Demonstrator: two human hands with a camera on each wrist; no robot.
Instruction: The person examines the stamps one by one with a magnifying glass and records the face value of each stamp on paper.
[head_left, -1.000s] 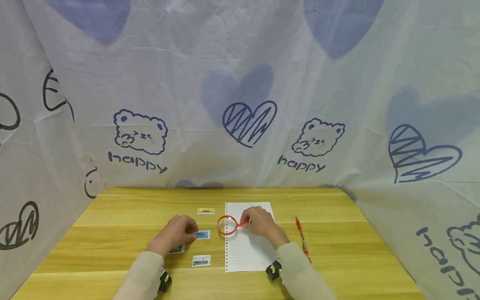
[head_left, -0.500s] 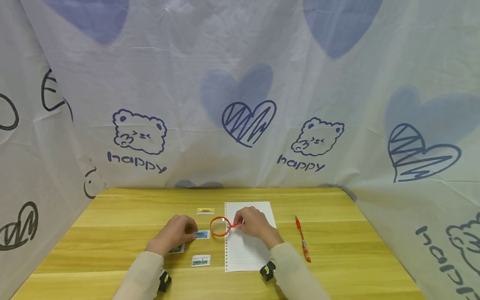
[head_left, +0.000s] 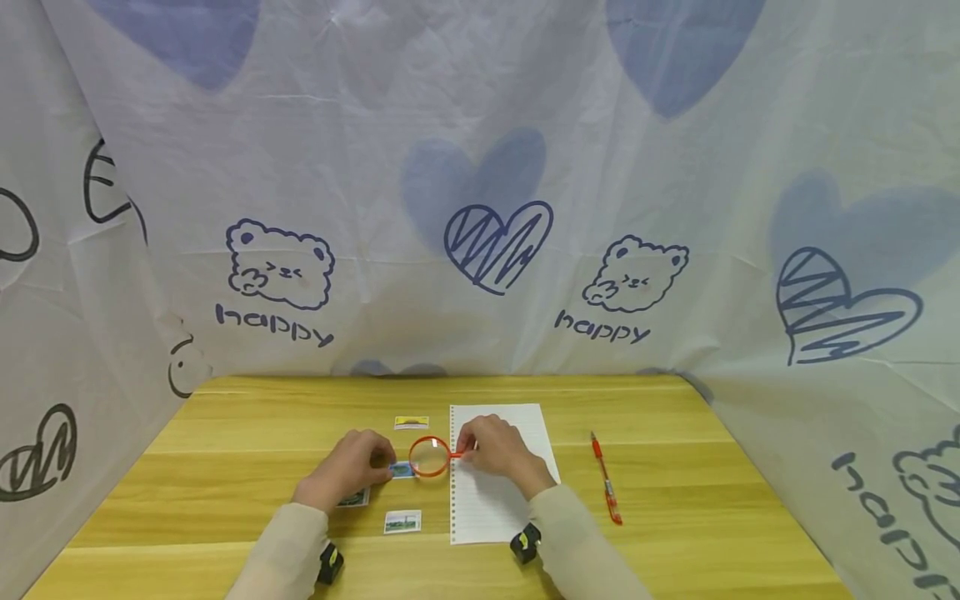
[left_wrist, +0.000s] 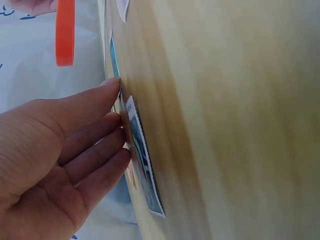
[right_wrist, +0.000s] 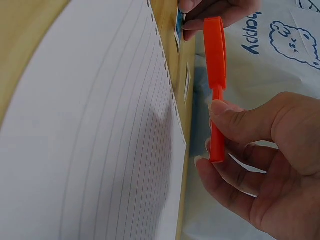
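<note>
Head view: a person's left hand (head_left: pixel 352 471) is steadying a small blue stamp (head_left: pixel 402 470) lying on a wooden surface (head_left: pixel 675 500). Its grip is drawn nearly together, thumb and fingertip pinching the stamp's left edge. The right hand (head_left: pixel 495 450) is holding a red magnifying glass (head_left: pixel 430 457) by its handle, and the lens is overlapping the stamp's right end. A yellow stamp (head_left: pixel 412 422) is lying farther back, a green stamp (head_left: pixel 402 522) nearer the person, and a dark stamp (head_left: pixel 356 498) is showing partly beside the left hand. Lined paper (head_left: pixel 502 517) is lying under the right hand; a red pen (head_left: pixel 606 479) is lying to its right.

Left wrist view: the thumb tip is meeting the blue stamp's edge, while 3 fingers are spreading loosely behind it. The index finger is hiding, so the pinch's firmness is impossible to tell.

Right wrist view: thumb and fingers are gripping the handle, with the rim standing edge-on, clear of the surface. Careful viewing is probably calling for centring the lens over the stamp, holding it level, and pinching only the margin.
</note>
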